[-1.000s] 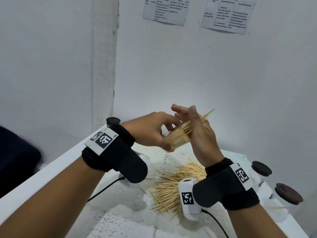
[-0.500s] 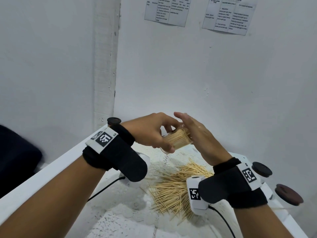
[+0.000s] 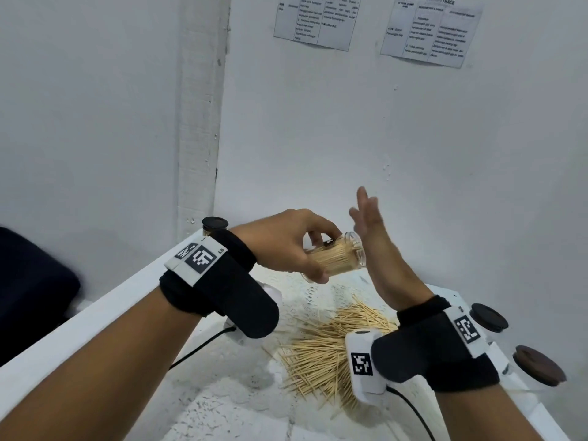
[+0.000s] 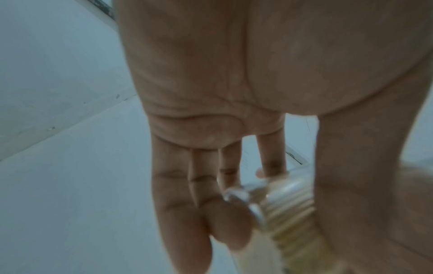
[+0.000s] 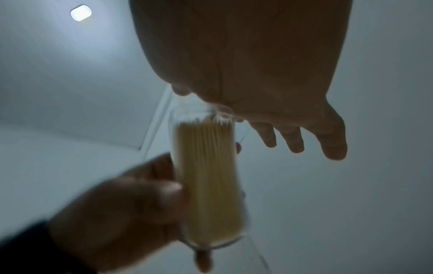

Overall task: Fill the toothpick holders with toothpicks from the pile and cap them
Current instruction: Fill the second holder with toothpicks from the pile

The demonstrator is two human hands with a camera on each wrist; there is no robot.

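Your left hand (image 3: 286,246) has its fingers and thumb curled round a clear toothpick holder (image 3: 337,259), held tilted nearly on its side in the air above the counter (image 3: 222,393), its open mouth pointing right. The holder is packed with toothpicks whose tips sit just inside the rim. Your right hand (image 3: 378,249) is flat, fingers straight and spread upward, holding nothing; the heel of its palm lies against the holder's mouth, as the right wrist view shows.

Below and near of both hands, the loose pile of toothpicks (image 3: 331,354) lies on the counter, partly hidden by your right wristband. There is open air between the held holder and the pile.

At the counter's right edge stand two holders with dark caps (image 3: 488,318), (image 3: 539,369), close beside your right wrist. At the far left corner another dark-capped holder (image 3: 215,223) shows just behind your left wristband. The wall rises right behind the counter's far edge, so the space past your hands is tight; the near part of the counter has bare surface.
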